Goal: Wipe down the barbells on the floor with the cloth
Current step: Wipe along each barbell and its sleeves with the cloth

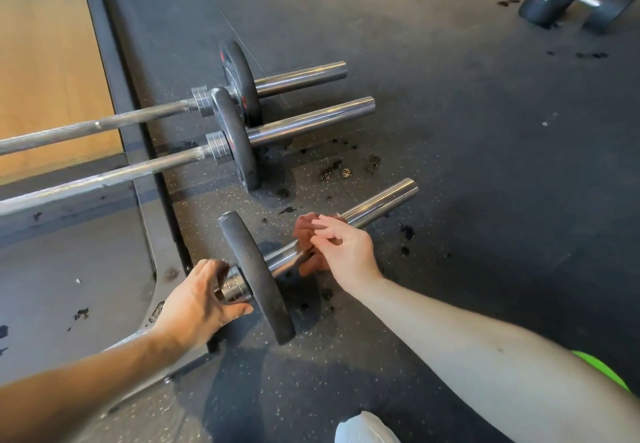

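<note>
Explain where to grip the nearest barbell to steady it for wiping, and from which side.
Best grip the ringed collar just inside the plate, coming from above on the left. It is a short round section fingers can wrap, the upright plate stops sliding, and the sleeve is free for the cloth.

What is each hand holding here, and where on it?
Left hand grips the nearest barbell at its collar, just inside the plate. Right hand holds the bunched cloth against that barbell's sleeve.
</note>
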`<state>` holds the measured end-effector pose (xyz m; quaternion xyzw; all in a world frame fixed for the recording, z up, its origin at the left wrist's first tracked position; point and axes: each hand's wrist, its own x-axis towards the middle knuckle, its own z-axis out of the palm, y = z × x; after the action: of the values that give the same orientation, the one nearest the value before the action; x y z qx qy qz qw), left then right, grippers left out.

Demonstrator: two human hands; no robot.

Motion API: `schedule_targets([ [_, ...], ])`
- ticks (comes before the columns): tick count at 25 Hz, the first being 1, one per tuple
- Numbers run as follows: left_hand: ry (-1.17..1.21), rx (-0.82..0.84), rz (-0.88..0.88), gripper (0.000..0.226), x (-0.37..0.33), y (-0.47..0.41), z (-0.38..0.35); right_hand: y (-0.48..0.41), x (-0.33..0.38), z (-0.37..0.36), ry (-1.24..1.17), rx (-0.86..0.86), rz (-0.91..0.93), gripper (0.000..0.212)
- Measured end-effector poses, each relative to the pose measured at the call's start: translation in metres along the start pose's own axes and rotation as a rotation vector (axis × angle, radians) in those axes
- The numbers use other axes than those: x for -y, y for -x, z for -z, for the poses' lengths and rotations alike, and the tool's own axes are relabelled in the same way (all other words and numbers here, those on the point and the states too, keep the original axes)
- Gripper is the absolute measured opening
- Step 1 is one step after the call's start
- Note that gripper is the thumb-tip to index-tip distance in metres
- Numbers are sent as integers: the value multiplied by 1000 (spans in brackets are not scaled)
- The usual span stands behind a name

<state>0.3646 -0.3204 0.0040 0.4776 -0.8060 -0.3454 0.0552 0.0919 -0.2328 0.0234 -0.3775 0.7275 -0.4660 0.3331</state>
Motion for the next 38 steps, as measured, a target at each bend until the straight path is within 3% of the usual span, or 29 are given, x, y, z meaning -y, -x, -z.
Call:
schedule_targets([
  [5,29,111,57,84,5,-16,14,7,-11,-2,63,34,79,16],
  [7,167,236,139,73,4,-30,23,9,-17,-22,142,115,151,12],
  [9,362,370,228,78,8,-41,31,6,-21,-33,209,181,215,8],
  [12,413,389,244,83,15,-43,29,-18,-28,-4,256,214,228,9],
  [17,370,362,198,64,11,-35,21,-78,-37,102,202,-279,-150,30],
  [19,354,346,192,66,13,-32,21,-75,-27,94,185,-339,-192,26],
  [25,373,349,219,71,16,-32,21,18,-9,-54,127,175,49,19],
  [28,395,333,216,68,11,-27,18,2,-16,-32,195,303,174,19],
  [30,374,313,207,66,9,-25,19,-24,-25,14,226,213,132,17],
  [33,377,329,203,71,12,-25,17,-64,-37,90,258,-162,-105,25],
  [35,318,337,178,71,11,-25,18,-73,-36,106,312,-326,-224,33],
  [38,303,342,166,74,11,-25,19,-48,-19,65,176,-282,-175,30],
])
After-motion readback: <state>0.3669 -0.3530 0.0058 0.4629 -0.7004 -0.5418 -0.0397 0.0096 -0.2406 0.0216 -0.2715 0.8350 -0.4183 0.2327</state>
